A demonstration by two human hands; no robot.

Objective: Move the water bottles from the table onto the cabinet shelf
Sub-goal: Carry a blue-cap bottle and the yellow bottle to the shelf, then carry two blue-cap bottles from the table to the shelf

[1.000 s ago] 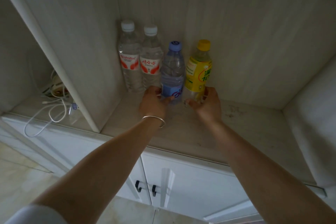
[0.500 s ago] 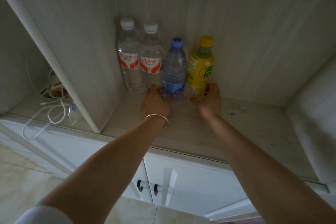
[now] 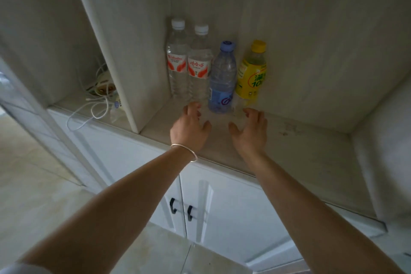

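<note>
Head view looks down two forearms into an open cabinet bay. Four bottles stand upright in a row on the cabinet shelf [image 3: 300, 153], at the back of the bay. Taking the blue-capped bottle [image 3: 222, 78] as the landmark: two clear bottles with white caps and red labels stand to its left, the nearer one [image 3: 199, 63] touching or just beside it, the farther one [image 3: 177, 60] against the bay's left wall. A yellow-capped bottle [image 3: 252, 73] with a yellow label stands just beside the landmark on its right.

Left hand [image 3: 190, 129] hovers over the shelf in front of the blue-capped bottle and a little to its left, fingers loosely spread and relaxed, holding nothing; its fingertips reach near the base of the nearer white-capped bottle without clearly touching it. A thin bracelet [image 3: 184, 151] circles that wrist. Right hand [image 3: 250, 132] hangs in front of the landmark and a little to its right, below the foot of the yellow-capped bottle, fingers likewise released and apart from both bottles. A clear gap of bare shelf lies between the two hands, directly in front of the blue-capped bottle.

Far left of the landmark, past the upright divider [image 3: 115, 51], white cables [image 3: 93, 111] lie in the neighbouring bay. Below the shelf edge are white cabinet doors with black handles [image 3: 181, 209].
</note>
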